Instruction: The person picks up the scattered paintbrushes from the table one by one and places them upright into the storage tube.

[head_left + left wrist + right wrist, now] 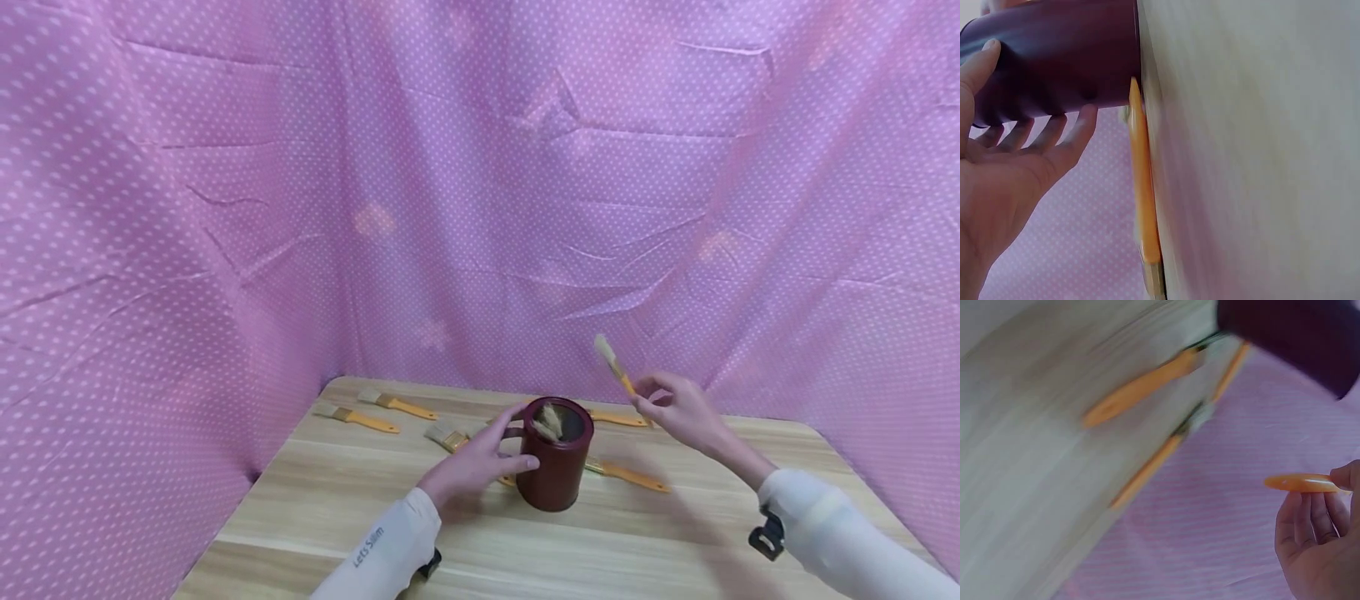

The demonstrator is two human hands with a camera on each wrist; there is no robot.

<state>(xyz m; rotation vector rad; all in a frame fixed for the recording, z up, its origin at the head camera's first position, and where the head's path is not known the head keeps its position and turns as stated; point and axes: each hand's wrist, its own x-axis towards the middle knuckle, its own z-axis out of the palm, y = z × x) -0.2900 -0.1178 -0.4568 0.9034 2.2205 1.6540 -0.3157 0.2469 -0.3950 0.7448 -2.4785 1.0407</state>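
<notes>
A dark red canister (553,479) with an open top stands upright on the table, tan bristles (549,423) showing inside it. My left hand (480,458) holds the canister from the left; in the left wrist view its thumb lies on one side and its fingers curl along the other. To the right and above the rim, my right hand (686,417) pinches a paintbrush (617,367) by its orange handle, bristles pointing up and leftward. The right wrist view shows the handle (1300,482) between thumb and fingers, apart from the canister.
On the wooden table (360,517), two paintbrushes (363,419) lie at the far left, and another (447,437) is partly covered by my left hand. Right of the canister lie a near paintbrush (633,477) and a farther one (618,418). Pink dotted cloth (480,208) surrounds the table.
</notes>
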